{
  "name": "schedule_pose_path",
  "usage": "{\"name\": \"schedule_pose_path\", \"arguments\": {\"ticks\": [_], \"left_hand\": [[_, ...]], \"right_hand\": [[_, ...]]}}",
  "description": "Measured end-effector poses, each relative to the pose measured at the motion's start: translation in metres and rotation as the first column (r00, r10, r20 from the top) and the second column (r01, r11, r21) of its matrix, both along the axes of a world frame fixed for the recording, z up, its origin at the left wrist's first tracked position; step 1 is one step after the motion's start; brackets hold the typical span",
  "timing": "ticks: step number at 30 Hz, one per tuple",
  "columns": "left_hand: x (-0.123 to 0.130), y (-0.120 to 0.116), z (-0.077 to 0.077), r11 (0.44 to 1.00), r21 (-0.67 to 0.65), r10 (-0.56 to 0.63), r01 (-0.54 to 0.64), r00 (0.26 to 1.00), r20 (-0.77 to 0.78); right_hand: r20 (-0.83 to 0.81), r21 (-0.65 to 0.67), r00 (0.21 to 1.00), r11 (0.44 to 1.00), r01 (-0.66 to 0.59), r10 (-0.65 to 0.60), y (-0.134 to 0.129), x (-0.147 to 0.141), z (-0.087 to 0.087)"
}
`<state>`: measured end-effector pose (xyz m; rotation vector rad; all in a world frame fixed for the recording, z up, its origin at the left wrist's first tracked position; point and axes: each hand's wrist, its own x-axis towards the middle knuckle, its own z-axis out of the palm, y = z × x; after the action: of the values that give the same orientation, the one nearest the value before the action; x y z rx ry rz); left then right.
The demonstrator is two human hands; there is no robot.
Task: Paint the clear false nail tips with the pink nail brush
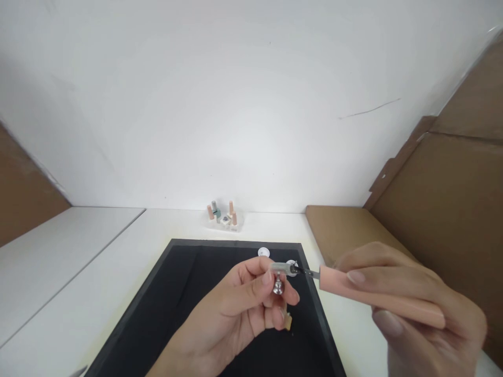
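**Close work over the black mat [188, 283]**

On my feed, a clear tray [214, 226] of small bottles [234, 219] stands by the wall [251, 104]. The left hand [239, 306] has thumb and fingers clamped on a pale strip [280, 268], a silver stand [278, 286] beneath it. I see a brush [308, 273] at the strip's right end, its peach handle [369, 296] gripped between the right hand's [424, 277] thumb and fingers.
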<state>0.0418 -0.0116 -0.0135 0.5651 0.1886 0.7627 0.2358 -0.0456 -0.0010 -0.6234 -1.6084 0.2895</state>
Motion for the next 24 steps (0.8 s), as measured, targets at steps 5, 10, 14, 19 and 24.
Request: {"name": "schedule_pose_path", "arguments": {"ticks": [5,10,14,19,24], "left_hand": [[-0.001,0.000,0.000,1.000,0.001,0.007,-0.007,1.000,-0.009],[-0.001,-0.001,0.001,1.000,-0.007,0.009,-0.009,1.000,-0.002],[-0.002,0.001,0.000,0.999,0.008,0.051,-0.051,0.998,-0.047],[-0.003,0.003,0.004,0.984,0.093,0.166,-0.153,0.974,-0.154],[0.003,0.003,0.011,0.970,0.138,0.228,-0.200,0.944,-0.237]], "right_hand": [[0.021,-0.013,1.000,1.000,0.021,-0.021,-0.001,0.001,-0.002],[0.030,0.001,0.999,1.000,0.015,-0.015,0.000,0.003,-0.002],[0.003,0.024,1.000,1.000,0.017,-0.017,0.001,0.002,-0.004],[-0.078,0.038,0.996,0.998,0.054,-0.051,-0.003,-0.007,-0.005],[0.033,-0.002,0.999,1.000,-0.008,0.008,-0.005,-0.007,0.001]]}}
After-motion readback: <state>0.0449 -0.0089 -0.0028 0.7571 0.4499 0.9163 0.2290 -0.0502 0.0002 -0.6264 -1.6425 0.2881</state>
